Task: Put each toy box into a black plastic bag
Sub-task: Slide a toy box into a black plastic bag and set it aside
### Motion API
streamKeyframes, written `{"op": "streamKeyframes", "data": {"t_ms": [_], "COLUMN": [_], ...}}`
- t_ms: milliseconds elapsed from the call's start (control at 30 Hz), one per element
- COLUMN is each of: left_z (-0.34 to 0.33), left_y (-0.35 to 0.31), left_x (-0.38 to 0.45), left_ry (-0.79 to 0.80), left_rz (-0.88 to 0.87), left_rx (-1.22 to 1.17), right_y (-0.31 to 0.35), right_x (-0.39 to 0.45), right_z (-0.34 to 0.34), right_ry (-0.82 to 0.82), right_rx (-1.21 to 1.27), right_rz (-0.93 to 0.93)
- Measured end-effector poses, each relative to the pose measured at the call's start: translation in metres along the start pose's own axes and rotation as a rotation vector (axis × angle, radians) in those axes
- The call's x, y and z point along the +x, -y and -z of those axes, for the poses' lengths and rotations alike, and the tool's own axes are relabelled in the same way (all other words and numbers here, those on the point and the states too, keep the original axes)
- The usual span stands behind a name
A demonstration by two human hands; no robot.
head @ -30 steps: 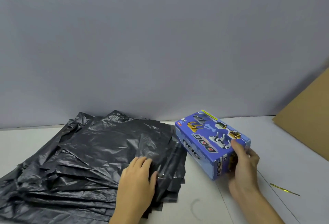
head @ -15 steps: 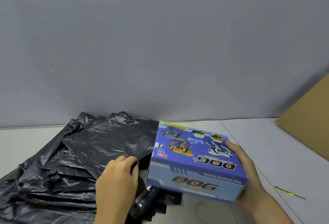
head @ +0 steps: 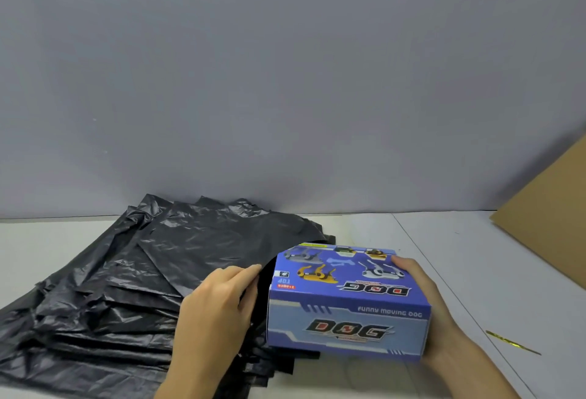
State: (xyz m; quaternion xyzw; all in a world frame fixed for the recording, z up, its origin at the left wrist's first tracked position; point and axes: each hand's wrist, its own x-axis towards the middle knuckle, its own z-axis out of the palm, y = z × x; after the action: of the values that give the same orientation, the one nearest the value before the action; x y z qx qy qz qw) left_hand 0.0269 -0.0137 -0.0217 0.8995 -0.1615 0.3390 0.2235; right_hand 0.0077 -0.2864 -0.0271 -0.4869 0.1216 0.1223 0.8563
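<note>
A blue toy box (head: pixel 348 306) printed with "DOG" and robot dogs is held at its right end by my right hand (head: pixel 421 297). Its left end sits at the raised mouth of the top black plastic bag (head: pixel 215 249). My left hand (head: pixel 218 310) pinches that bag's upper edge and lifts it, showing a dark gap beside the box. The bag lies on a stack of several black bags (head: pixel 95 313) spread over the left of the white table (head: pixel 450 249).
A brown cardboard sheet (head: pixel 551 224) leans at the far right. A thin gold twist tie (head: pixel 512 341) lies on the table to the right of my right arm. A grey wall stands close behind the bags.
The box has turned long side toward me and moved left to the bag's mouth. My left hand has gone from lying on the stack to lifting the top bag's edge.
</note>
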Motion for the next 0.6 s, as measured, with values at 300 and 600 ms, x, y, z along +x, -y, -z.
{"op": "streamKeyframes", "data": {"t_ms": [300,600], "left_z": [-0.010,-0.013], "left_y": [-0.006,-0.005], "left_x": [-0.004,-0.005], "left_ry": [-0.034,-0.041], "left_rz": [-0.009,0.046], "left_rx": [-0.048,-0.065], "right_y": [-0.005,-0.014], "right_x": [0.004,0.010], "right_z": [-0.009,-0.016], "right_ry": [-0.106,-0.179], "right_rx": [-0.110,-0.088], "right_rz": [0.397,0.496]}}
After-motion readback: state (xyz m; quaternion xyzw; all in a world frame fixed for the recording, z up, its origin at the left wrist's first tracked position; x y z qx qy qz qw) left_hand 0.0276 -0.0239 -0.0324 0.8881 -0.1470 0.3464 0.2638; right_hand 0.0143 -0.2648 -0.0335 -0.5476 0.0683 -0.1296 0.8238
